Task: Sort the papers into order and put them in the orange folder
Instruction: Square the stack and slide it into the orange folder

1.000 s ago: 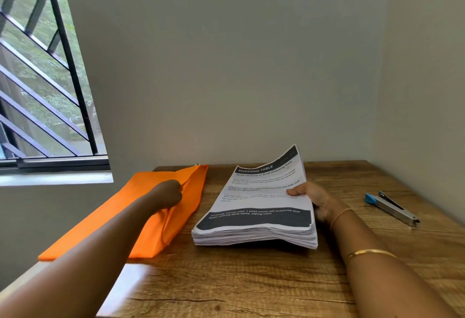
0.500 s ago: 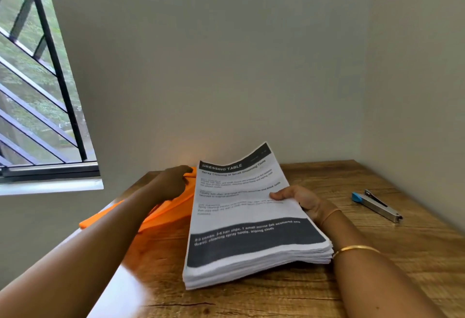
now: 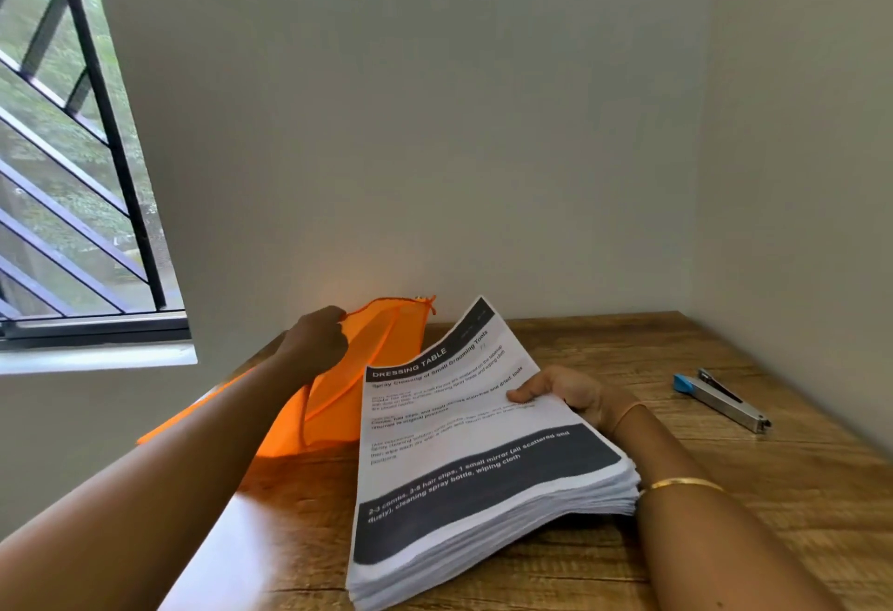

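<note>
A thick stack of printed papers, its top sheet headed "DRESSING TABLE", is held at its right edge by my right hand, thumb on top. The stack's far end is lifted and points toward the orange folder. My left hand grips the folder's upper flap and holds the mouth open, so the folder stands raised off the wooden table, just left of the papers.
A silver stapler with a blue end lies on the table at the right. Walls close the table in at the back and the right. A barred window is on the left, past the table's left edge.
My left hand lifted the folder's flap and raised the folder upright, opening its mouth. My right hand drew the paper stack nearer to me and tilted its far end up beside the folder.
</note>
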Motion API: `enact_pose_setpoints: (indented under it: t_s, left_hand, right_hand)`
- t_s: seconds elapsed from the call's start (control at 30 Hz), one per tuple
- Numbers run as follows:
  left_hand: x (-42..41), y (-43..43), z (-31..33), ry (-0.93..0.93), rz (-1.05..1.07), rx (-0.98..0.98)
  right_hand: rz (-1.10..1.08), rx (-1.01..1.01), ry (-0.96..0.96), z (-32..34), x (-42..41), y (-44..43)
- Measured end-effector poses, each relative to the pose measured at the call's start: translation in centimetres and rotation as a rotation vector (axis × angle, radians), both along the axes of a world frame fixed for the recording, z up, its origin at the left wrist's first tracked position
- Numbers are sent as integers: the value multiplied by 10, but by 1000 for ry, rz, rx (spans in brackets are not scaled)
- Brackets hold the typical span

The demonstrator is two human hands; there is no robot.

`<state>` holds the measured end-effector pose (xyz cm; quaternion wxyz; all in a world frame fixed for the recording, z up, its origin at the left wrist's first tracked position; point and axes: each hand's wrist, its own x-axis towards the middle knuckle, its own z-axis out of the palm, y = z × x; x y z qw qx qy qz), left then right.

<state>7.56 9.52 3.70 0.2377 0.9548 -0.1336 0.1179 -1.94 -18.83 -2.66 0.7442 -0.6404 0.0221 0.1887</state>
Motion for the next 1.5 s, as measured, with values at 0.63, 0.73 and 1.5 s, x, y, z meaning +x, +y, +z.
enact_pose_setpoints:
  t_s: [0.63,0.73,1.5]
  left_hand:
    - [-27,-25,6,-24,-229,349]
    - [-29,-22,9,11,-236,399]
    - [-54,-25,19,18,-191,379]
  right_hand:
    - [-287,107,-59,-3,11,11]
    - [-249,169,-74,-3,10,11]
    - [-484,161,-104,10,-2,28]
